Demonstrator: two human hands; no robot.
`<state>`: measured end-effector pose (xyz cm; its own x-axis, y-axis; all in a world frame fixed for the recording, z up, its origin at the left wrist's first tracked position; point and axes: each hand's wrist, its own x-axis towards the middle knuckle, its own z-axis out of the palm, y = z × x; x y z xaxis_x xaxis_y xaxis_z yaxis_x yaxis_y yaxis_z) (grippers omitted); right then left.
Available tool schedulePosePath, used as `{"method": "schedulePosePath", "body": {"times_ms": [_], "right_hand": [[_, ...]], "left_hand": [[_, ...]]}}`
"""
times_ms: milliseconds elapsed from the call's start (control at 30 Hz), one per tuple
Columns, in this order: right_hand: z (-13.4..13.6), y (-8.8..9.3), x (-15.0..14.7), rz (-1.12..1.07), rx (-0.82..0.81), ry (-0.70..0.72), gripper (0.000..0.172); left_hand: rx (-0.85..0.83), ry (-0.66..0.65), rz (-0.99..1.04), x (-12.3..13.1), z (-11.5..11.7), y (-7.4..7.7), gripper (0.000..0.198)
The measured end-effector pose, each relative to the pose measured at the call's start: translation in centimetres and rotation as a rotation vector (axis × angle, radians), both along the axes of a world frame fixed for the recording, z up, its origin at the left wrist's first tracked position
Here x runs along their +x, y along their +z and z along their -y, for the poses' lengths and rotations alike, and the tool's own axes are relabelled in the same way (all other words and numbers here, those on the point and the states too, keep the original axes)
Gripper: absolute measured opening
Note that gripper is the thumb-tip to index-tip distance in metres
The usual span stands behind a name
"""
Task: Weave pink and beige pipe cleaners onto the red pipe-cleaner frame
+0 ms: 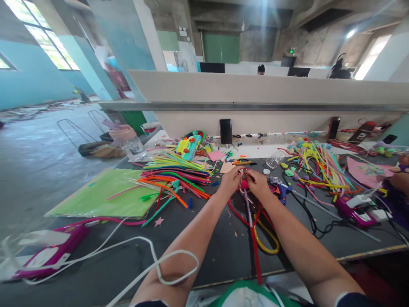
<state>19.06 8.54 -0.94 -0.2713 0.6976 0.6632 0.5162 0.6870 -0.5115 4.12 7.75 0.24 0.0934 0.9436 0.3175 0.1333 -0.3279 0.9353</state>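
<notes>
Both hands meet mid-counter point(207, 256), left hand point(230, 181) & right hand point(257, 182) pinching a small pink piece point(244, 184) w/ red and yellow pipe cleaners point(255, 238) trailing below, pipe-cleaner pile point(174, 172) left, green sheet point(105, 194) beyond.

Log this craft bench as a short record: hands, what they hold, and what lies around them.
left hand: pinching a small pink and red piece, fingers closed
right hand: gripping the same piece from the other side
below the hands: red, purple and yellow pipe cleaners trailing toward the body
left of hands: pile of coloured pipe cleaners, green sheet
right of hands: pink glue gun
surface: dark table
</notes>
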Motion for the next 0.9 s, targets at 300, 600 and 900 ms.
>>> {"method": "schedulePosePath", "body": {"times_ms": [300,600,900], "right_hand": [[0.2,0.9,-0.5,-0.061,0.012,-0.08,0.02],[0.5,1.5,-0.7,-0.205,-0.07,-0.071,0.017],[0.1,1.3,-0.4,-0.178,-0.084,-0.086,0.013]], "left_hand": [[0.231,0.089,-0.265,0.1,0.1,0.1,0.037],[0.18,0.105,-0.33,-0.2,0.9,2.0,0.03],[0.232,0.16,-0.364,-0.1,1.1,2.1,0.019]]}}
